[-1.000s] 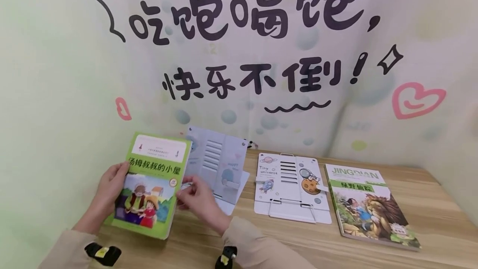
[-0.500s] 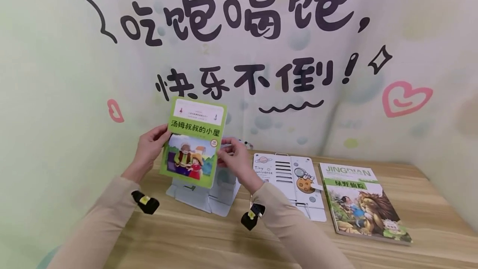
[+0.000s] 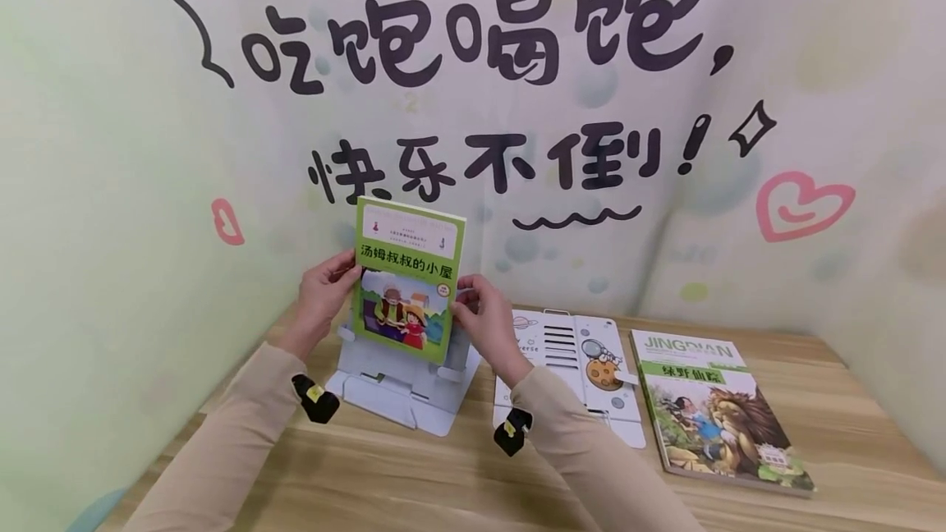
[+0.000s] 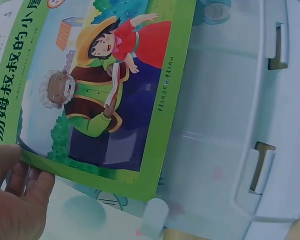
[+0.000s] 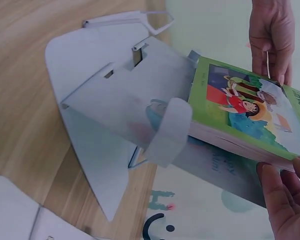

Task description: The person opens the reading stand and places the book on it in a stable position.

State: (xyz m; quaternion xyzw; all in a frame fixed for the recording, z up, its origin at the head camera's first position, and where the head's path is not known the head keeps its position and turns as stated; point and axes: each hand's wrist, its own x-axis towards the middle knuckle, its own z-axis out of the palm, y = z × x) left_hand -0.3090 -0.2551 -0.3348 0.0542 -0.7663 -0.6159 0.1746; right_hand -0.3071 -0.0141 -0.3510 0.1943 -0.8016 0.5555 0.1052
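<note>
Green storybook point(image 3: 407, 282) held upright against the white book stand point(image 3: 402, 384).
Left hand point(image 3: 323, 294) and right hand point(image 3: 484, 320) curl their fingers point(image 5: 277, 197) around its side edges, above the counter point(image 3: 443, 474).

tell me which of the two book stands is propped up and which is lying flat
The left stand, behind the green book held by the left hand and right hand, is propped up. The planet-print stand beside the lion book lies flat.
</note>
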